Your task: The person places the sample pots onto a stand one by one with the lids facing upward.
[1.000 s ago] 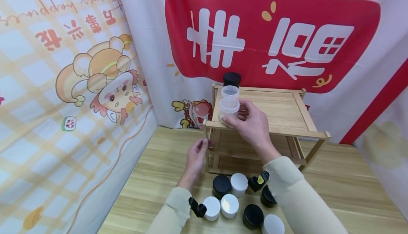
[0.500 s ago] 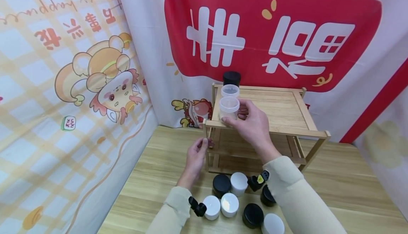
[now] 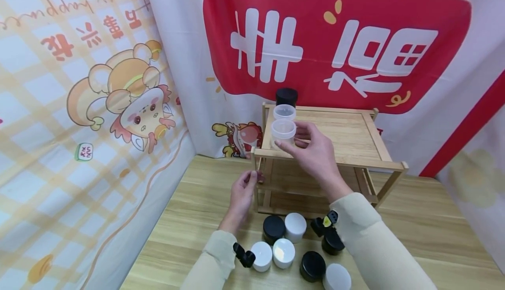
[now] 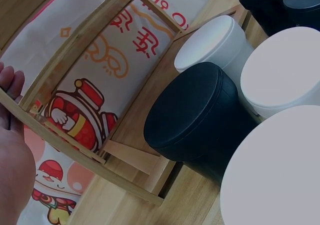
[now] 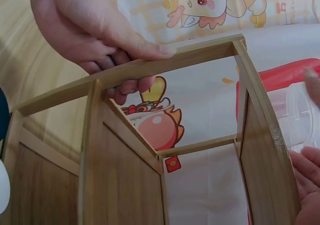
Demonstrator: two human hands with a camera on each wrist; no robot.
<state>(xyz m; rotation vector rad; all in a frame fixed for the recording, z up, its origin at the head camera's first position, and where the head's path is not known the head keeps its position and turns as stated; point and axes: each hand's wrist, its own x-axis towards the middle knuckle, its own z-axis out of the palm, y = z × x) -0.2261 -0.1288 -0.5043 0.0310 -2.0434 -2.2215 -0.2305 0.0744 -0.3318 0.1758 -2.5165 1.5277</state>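
In the head view I saw the right hand [image 3: 313,150], fingers curled round a clear jar [image 3: 283,131] on the rack [image 3: 339,134]; in the left wrist's, a black jar [image 4: 192,115] before it; in the right wrist's, the left hand [image 5: 97,27], fingers clamped on a leg [image 5: 200,54]

A nook walled with printed cloth; the wider building cannot be told.
Behind the wooden shelf rack [image 3: 339,136] hangs a white curtain [image 3: 179,31] with a red panel [image 3: 319,31] of upside-down Chinese characters; left of the rack, a checked curtain [image 3: 47,105] bears an antlered cartoon creature [image 3: 130,84]; beneath it spreads a wood-grain surface [image 3: 189,202].
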